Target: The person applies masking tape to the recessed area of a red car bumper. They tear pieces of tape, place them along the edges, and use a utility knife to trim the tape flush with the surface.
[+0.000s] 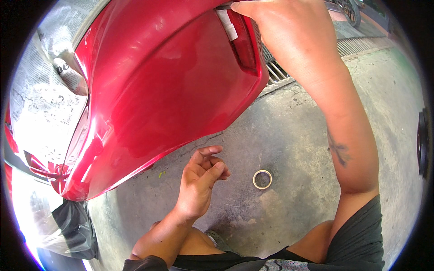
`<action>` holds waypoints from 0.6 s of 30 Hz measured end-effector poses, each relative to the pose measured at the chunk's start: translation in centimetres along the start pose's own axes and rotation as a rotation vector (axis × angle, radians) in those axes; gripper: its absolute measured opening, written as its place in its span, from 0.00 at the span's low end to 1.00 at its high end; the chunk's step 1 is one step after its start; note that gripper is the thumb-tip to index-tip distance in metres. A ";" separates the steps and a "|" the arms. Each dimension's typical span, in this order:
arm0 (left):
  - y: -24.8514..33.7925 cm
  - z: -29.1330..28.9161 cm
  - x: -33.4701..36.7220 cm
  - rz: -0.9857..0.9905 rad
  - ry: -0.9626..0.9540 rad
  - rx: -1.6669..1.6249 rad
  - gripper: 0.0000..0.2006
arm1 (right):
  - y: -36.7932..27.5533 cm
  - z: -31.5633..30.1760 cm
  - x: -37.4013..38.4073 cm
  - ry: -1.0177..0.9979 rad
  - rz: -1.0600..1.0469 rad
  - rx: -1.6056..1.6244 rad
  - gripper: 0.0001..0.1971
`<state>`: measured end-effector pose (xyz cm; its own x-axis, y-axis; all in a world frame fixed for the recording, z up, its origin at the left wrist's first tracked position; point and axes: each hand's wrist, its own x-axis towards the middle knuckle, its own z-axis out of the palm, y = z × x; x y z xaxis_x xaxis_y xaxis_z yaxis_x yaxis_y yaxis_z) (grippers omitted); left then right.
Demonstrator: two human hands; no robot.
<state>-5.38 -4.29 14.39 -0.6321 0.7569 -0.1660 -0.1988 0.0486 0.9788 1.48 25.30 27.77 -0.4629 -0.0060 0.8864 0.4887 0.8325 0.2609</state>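
Note:
A glossy red vehicle body panel (149,86) fills the upper left. Along its right edge runs a narrow, dark red recessed strip (245,47), partly covered by a white piece of tape or paper (227,25). My right hand (294,36) reaches over the strip's upper end, one digit touching there; its other fingers are hidden behind the hand or beyond the picture. Below the panel's lower edge, my left hand (197,185) is raised over the floor, fingers loosely bent and apart, holding nothing. A roll of masking tape (262,179) lies flat on the concrete beside it.
Newspaper sheets (45,104) cover the area left of the panel. Dark and clear plastic sheeting (74,228) hangs at the lower left. A metal drain grate (361,46) crosses the concrete floor (294,135) behind my right arm. A wheel (350,12) shows at the top right.

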 end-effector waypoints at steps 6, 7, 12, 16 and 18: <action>-0.1 0.2 0.1 -0.001 -0.011 -0.015 0.21 | -0.9 -1.1 0.0 0.072 -0.069 -0.048 0.06; -0.1 0.3 0.1 -0.001 -0.011 -0.018 0.21 | -0.9 -1.1 0.0 0.071 -0.071 -0.086 0.06; -0.1 0.3 0.1 -0.006 -0.012 -0.014 0.21 | -1.1 -1.2 -0.4 0.131 -0.066 -0.040 0.05; 0.0 0.3 0.0 -0.004 -0.012 -0.016 0.21 | -1.3 -1.2 -0.4 0.106 -0.040 0.003 0.05; 0.2 0.2 -0.1 -0.005 -0.012 -0.008 0.21 | -1.5 -1.3 -0.3 0.122 -0.028 -0.021 0.05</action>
<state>-5.25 -4.20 14.61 -0.6222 0.7644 -0.1692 -0.2076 0.0473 0.9771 1.83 23.32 27.60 -0.3838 -0.0978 0.9182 0.4930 0.8191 0.2933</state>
